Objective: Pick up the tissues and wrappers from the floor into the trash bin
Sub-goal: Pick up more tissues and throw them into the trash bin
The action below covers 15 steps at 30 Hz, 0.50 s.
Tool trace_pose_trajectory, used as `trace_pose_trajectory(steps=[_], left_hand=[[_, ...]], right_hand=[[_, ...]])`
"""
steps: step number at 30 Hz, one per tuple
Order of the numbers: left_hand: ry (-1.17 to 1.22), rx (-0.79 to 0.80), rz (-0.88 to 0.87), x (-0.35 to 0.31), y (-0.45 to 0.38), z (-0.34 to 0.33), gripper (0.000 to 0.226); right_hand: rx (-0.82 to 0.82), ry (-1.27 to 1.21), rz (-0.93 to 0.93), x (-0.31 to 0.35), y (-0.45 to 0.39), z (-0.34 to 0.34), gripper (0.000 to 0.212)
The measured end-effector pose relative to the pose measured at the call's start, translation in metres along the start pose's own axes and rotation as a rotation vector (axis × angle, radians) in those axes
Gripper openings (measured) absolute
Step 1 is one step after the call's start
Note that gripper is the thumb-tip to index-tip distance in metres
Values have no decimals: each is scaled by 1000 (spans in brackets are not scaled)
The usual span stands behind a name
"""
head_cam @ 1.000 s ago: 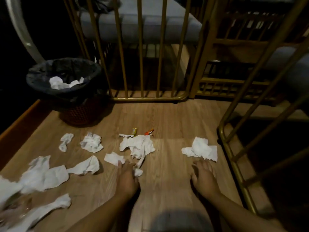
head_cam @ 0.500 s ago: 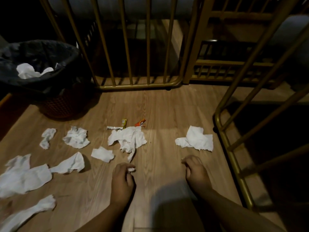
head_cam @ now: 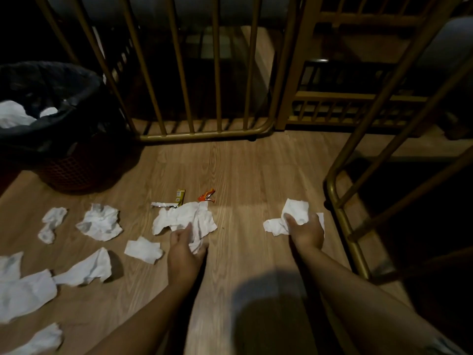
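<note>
Dim light blurs details, but each hand's grip closes on tissue: left hand [head_cam: 184, 249] pinching the middle tissue [head_cam: 184, 221], right hand [head_cam: 305, 230] the right tissue [head_cam: 294, 213].

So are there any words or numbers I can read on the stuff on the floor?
None can be read.
Yellow wrapper: some marks, too small and blurred.
Orange wrapper: print too blurred.
Silver wrapper: nothing readable.
Tissues, bin: no writing shows.
</note>
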<state>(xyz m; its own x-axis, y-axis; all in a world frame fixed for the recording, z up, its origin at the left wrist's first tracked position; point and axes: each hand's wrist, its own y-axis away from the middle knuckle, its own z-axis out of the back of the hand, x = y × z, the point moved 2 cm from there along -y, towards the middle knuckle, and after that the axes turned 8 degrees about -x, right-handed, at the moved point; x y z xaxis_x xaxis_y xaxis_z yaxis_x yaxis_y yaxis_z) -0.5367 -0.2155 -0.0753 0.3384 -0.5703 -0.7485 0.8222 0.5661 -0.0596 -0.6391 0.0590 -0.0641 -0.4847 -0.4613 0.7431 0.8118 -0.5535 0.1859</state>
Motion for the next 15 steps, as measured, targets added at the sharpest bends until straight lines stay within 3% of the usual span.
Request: trace_pose_trajectory(steps=[2,4,6,11,15], left_hand=[[-8,20,-21,4,3,-4,48],[-10,3,-25,6,8,-4,33],[-45,-16,-34,5,15,0,22],[2,-6,-200,5,29,13,20],[77,18,-251,3,33,21,29]], right_hand=[[59,53,-2,-7,0,-4,56],[37,21,86,-13,10,-5,30],[24,-6,166,-18,22,-7,18],[134,-59,400,-11,53,-14,25],[209,-132,452,8,76,-18,33]])
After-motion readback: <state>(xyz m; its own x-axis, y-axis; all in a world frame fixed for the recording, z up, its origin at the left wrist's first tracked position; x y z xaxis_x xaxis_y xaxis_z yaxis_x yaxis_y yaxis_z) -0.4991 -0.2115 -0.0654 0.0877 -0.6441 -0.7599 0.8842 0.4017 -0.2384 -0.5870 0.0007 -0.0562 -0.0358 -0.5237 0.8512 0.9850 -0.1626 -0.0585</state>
